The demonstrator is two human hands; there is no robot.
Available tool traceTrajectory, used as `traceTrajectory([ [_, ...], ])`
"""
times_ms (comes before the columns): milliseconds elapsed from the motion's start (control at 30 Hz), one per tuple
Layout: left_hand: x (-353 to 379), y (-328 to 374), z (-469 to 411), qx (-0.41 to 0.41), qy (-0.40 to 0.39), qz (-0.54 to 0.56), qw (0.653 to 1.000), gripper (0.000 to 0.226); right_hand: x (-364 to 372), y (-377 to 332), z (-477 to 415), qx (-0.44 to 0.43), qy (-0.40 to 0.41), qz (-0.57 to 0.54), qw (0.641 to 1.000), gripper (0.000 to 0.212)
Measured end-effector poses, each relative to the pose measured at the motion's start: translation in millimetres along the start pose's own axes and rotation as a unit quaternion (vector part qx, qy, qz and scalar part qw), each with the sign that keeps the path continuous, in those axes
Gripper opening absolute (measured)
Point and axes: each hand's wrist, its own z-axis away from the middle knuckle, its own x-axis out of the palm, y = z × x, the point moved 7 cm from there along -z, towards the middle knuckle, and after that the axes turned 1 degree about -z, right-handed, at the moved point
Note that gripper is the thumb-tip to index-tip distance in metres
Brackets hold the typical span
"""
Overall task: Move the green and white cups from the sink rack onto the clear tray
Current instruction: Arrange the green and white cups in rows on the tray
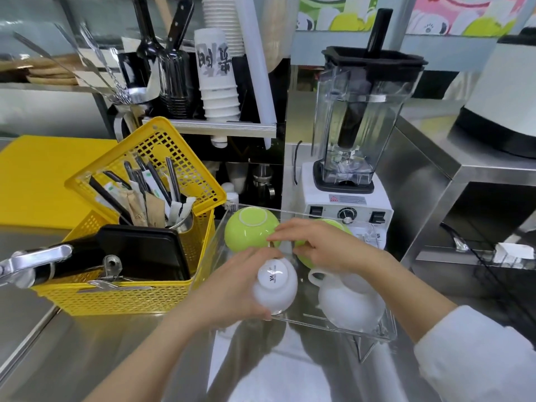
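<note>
Cups: two lime green (251,229) (304,256) with white foot rings; two plain white (275,288) (349,306), one with dark lettering on its base. Tray (290,317): clear. Basket (162,297): yellow lattice. Mat (37,175): yellow. Blender (353,158): white base, clear jug, black lid. Worktop (87,343): grey steel. Sleeve (478,352): white.

two bare hands and forearms, one sleeve in view

the left hand (232,288) and its forearm are bare all the way to the bottom edge of the frame, with no sleeve, watch or ring to be seen. the right hand (322,245) is bare too, with short, plain nails; its forearm is bare up to a white sleeve (475,355) of smooth cloth, pushed back above the wrist, loose and lightly creased at the cuff.
</note>
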Motion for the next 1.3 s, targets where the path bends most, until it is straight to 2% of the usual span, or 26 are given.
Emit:
traceTrajectory([
  [167,-3.0,-16.8,-6.5,0.005,-0.076,0.065,0.995,0.086,7.5,-3.0,-9.1,-0.031,-0.018,0.062,0.997,0.035],
  [333,-6.0,-20.5,-8.5,0.03,-0.11,0.089,0.99,0.086,5.2,-10.8,-19.7,-0.057,-0.005,0.103,0.993,0.021],
  [600,-4.7,-22.4,-5.5,0.054,-0.149,0.088,0.983,0.083,2.6,-4.7,-19.9,-0.025,-0.042,0.099,0.994,0.018],
  [667,-3.9,-21.1,-5.4,0.044,-0.147,0.102,0.983,0.081,3.5,-5.1,-19.2,-0.016,-0.044,0.086,0.995,0.016],
  [767,-5.4,-27.6,-7.7,-0.011,-0.092,0.14,0.986,0.08,11.2,-5.7,-17.7,0.006,-0.063,0.067,0.996,0.014],
  [867,-8.3,-31.9,-8.5,-0.041,-0.069,0.115,0.99,0.08,11.6,-5.9,-15.8,0.03,-0.069,0.066,0.995,0.014],
  [1033,-18.7,-28.7,-12.5,-0.027,-0.068,0.086,0.994,0.077,15.5,-6.2,-14.3,0.051,-0.092,0.058,0.993,0.002],
  [1133,-20.3,-26.6,-11.2,-0.001,-0.09,0.059,0.994,0.075,27.0,-7.1,-12.5,0.057,-0.12,0.035,0.991,0.004],
  [1300,-24.8,-31.9,-6.9,0.008,-0.102,0.044,0.994,0.076,35.1,-14.6,-12.9,0.043,-0.116,0.033,0.992,0.009],
])
